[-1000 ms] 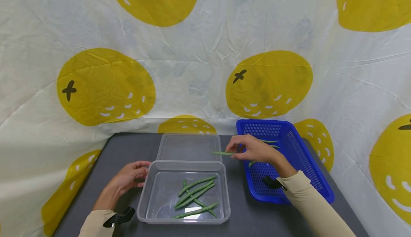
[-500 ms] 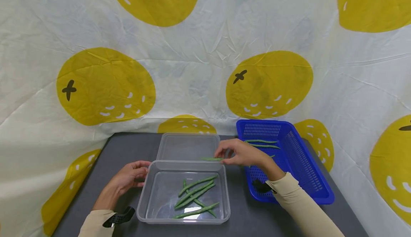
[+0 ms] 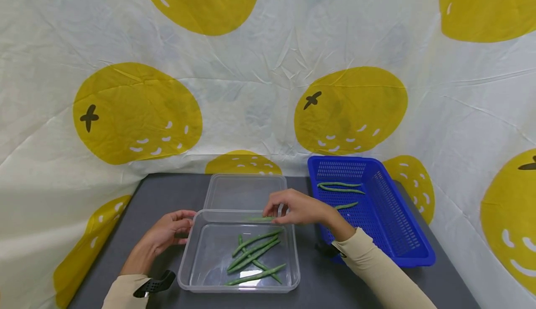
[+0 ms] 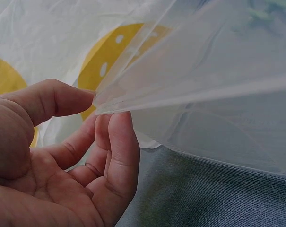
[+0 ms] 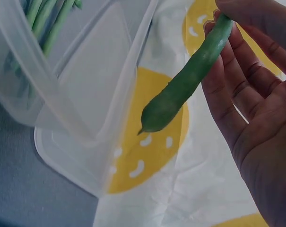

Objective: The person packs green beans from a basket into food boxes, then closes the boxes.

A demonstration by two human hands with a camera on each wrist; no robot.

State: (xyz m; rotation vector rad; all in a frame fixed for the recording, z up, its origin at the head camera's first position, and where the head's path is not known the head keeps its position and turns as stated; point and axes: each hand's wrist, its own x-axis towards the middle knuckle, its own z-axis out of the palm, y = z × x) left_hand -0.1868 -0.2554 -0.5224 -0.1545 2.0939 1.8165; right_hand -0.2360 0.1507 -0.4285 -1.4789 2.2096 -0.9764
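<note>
One green bean (image 5: 185, 80) is being pinched by the right hand (image 3: 298, 206) near the far rim of the clear plastic container (image 3: 239, 289). The left hand (image 3: 165, 232) is gripping the container's left edge between thumb and fingers. Several loose beans (image 3: 256, 275) are lying inside the container, a clear lid (image 3: 244, 191) behind it, and a blue perforated basket (image 3: 387, 220) is standing to its right.

Nine beans (image 3: 256, 275); one tub (image 3: 209, 253), lid (image 3: 243, 191), basket (image 3: 387, 225).

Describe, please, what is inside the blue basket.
Green beans show in the blue basket; the right arm covers its near left part, so anything there cannot be seen.
</note>
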